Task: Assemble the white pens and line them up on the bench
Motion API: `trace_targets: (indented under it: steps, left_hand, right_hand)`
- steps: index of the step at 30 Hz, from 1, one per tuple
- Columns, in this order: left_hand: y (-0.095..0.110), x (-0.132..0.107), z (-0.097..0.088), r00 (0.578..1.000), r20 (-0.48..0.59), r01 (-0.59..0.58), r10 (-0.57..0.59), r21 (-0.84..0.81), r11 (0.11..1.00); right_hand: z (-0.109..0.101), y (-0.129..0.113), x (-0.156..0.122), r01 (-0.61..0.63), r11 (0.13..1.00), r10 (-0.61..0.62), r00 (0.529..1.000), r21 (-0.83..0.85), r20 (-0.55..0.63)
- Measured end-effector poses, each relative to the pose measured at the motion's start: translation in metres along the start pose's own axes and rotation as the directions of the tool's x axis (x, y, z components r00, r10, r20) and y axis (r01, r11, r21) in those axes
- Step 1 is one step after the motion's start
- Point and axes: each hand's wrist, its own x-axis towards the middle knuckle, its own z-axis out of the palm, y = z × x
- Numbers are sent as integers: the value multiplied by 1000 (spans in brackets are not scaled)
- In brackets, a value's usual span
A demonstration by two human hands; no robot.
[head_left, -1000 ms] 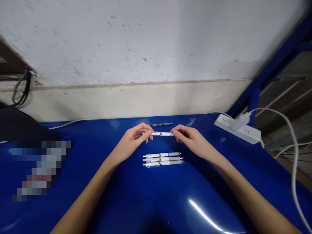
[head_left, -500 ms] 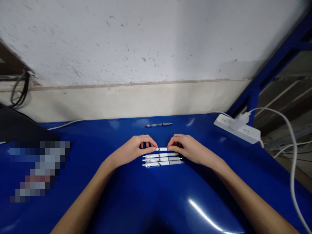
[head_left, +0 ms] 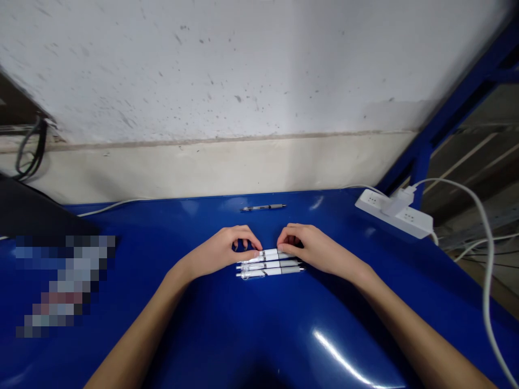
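Left forearm [head_left: 148, 319] and right forearm [head_left: 405, 308] bare, slanting inward from wide apart. Left wrist [head_left: 187, 270] and right wrist [head_left: 359, 270] nearly level with each other. Left hand [head_left: 227, 248] turned toward its partner, thumb and forefinger pinched at the tips, other fingers curled behind. Right hand [head_left: 314, 243] mirrors it, back of the hand up, thumb pressed in near the forefinger. Small gap between the two hands. Right hand's outer fingers mostly hidden from where I stand; probably folded under.

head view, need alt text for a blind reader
A bare left hand and right hand pinch a slim white pen beside parallel white-and-grey pens on a glossy blue table; a thin black-and-grey pen lies beyond.
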Motion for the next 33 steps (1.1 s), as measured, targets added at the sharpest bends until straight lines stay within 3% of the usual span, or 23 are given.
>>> trace_targets:
  steps: [7, 11, 15, 18, 21, 25, 29, 33]
  left_hand:
    - [-1, 1, 1, 998, -67, 8, -9, -20, 1000]
    - [-6, 4, 1, 980, -198, 11, -5, 31, 999]
    - [-16, 9, 4, 898, -440, 53, -19, 66, 996]
    - [-28, 11, 8, 842, -527, 126, -112, -9, 992]
    - [-39, 13, 12, 823, -525, 193, -217, -101, 976]
    - [-43, 15, 17, 840, -494, 163, -226, -168, 972]
    - [-38, 18, 19, 854, -460, 147, -242, -233, 961]
    - [-34, 21, 21, 856, -437, 135, -276, -327, 935]
  right_hand:
    - [0, 0, 2, -16, 1000, 15, 995, -13, -97]
    - [2, 5, 6, -34, 998, 26, 985, -48, -170]
    - [10, 13, 9, -64, 995, 38, 946, -71, -323]
    - [19, 19, 9, -104, 992, 71, 926, -71, -372]
    - [24, 25, 11, -166, 983, 129, 926, -76, -355]
    - [23, 30, 18, -210, 977, 189, 925, -30, -329]
    - [20, 34, 22, -202, 977, 213, 921, 69, -325]
    - [22, 36, 25, -131, 966, 213, 892, 223, -398]
